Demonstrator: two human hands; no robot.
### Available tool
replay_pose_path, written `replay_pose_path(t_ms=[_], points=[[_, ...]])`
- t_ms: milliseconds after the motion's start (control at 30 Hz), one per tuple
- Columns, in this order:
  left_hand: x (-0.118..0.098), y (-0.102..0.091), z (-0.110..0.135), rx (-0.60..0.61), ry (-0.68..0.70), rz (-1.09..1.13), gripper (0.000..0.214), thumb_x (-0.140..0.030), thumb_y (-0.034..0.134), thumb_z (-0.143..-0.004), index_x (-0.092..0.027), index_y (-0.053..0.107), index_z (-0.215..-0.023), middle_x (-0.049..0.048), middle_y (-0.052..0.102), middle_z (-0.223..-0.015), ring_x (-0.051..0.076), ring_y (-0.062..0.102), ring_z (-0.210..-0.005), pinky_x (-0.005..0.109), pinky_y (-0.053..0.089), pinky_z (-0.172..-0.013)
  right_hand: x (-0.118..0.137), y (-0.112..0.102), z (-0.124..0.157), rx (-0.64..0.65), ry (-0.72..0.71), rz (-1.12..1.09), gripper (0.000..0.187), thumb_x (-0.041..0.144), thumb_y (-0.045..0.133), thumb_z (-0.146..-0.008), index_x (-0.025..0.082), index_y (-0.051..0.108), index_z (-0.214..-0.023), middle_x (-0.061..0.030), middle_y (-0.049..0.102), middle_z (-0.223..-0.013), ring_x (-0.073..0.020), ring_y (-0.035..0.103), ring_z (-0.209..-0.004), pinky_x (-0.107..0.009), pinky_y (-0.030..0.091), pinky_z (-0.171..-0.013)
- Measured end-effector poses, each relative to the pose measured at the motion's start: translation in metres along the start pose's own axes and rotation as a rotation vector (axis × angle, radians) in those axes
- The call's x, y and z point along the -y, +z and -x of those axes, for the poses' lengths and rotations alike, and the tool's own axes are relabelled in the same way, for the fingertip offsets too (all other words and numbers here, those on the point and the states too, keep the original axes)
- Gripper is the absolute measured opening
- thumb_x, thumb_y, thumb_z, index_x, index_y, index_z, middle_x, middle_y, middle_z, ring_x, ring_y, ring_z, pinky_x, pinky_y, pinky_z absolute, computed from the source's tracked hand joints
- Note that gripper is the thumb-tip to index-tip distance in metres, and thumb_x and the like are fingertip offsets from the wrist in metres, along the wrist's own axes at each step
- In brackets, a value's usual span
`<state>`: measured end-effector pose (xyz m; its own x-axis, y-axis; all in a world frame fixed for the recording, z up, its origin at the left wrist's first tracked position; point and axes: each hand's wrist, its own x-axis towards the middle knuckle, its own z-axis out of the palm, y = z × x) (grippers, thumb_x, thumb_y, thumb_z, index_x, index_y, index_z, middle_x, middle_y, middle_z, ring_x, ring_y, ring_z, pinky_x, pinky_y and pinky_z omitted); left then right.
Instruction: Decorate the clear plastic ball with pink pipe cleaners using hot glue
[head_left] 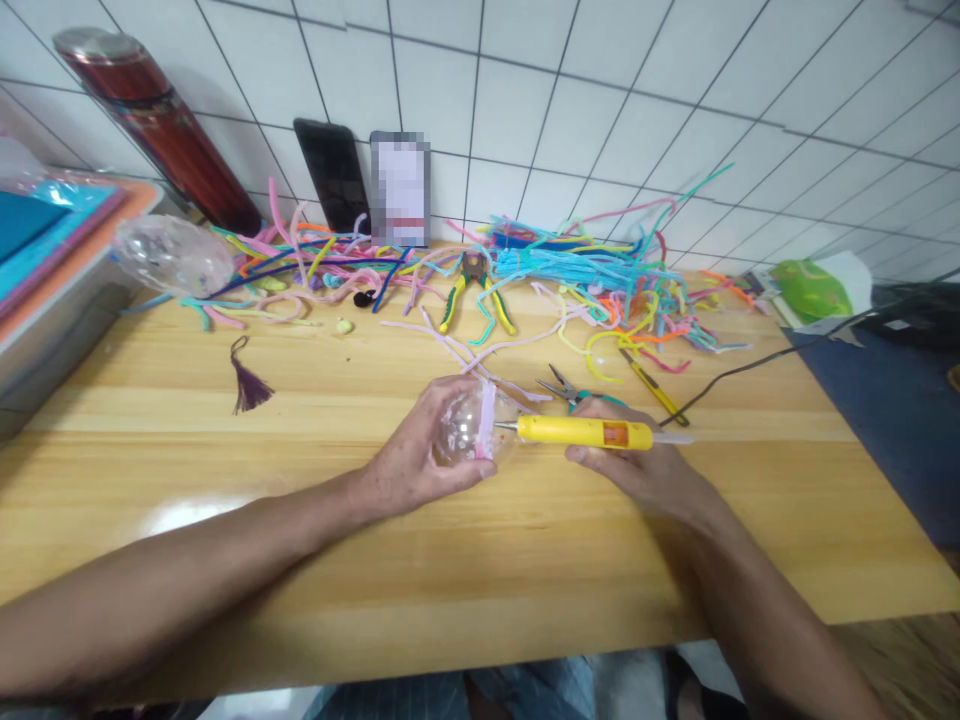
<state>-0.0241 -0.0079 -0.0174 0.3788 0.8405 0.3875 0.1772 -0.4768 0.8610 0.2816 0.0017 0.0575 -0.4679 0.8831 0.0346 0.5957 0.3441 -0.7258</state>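
My left hand is wrapped round a clear plastic ball. Across the ball runs a pale lilac band, fuzzy like pipe cleaner, with a pink patch near its lower end. My right hand grips a yellow hot glue gun, a white glue stick jutting from its rear. The metal nozzle points left and reaches the band; whether it touches cannot be made out. Just behind my right hand lie teal-handled long-nose pliers, partly covered by it.
Colourful pipe cleaners spread along the wall, with yellow-green pliers among them. A utility knife and a black cord lie right. At left are a purple tassel, another clear plastic piece and a red flask. Two phones lean on the tiles.
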Motion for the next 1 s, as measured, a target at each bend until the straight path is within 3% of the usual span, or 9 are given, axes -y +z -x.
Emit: replay_pose_path(t_ms=[633, 900, 1000], points=[[0.0016, -0.0016, 0.0026, 0.014, -0.07, -0.015, 0.077, -0.039, 0.083, -0.091, -0.029, 0.042, -0.155, 0.0145, 0.053, -0.152, 0.033, 0.056, -0.141, 0.055, 0.048, -0.121, 0.0001, 0.0007, -0.0022, 0.047, 0.026, -0.113, 0.021, 0.039, 0.07, -0.096, 0.025, 0.058, -0.085, 0.0023, 0.059, -0.079, -0.0167, 0.057, -0.071, -0.03, 0.046, -0.064], [0.0015, -0.0015, 0.0019, 0.007, -0.057, -0.015, 0.08, -0.035, 0.086, -0.089, -0.03, 0.043, -0.156, 0.014, 0.054, -0.153, 0.034, 0.055, -0.143, 0.057, 0.046, -0.124, 0.0043, 0.0012, -0.0029, -0.022, 0.086, -0.211, 0.018, 0.037, 0.068, -0.095, 0.025, 0.061, -0.086, 0.0034, 0.056, -0.075, -0.0149, 0.051, -0.067, -0.027, 0.043, -0.059], [0.0042, -0.0006, 0.0024, 0.0, -0.039, -0.001, 0.081, -0.035, 0.086, -0.089, -0.03, 0.042, -0.157, 0.0148, 0.053, -0.153, 0.034, 0.055, -0.144, 0.057, 0.046, -0.124, 0.0008, -0.0004, -0.0036, -0.037, 0.102, -0.258, 0.018, 0.042, 0.068, -0.095, 0.025, 0.067, -0.09, 0.0011, 0.063, -0.08, -0.0167, 0.057, -0.069, -0.029, 0.048, -0.061]])
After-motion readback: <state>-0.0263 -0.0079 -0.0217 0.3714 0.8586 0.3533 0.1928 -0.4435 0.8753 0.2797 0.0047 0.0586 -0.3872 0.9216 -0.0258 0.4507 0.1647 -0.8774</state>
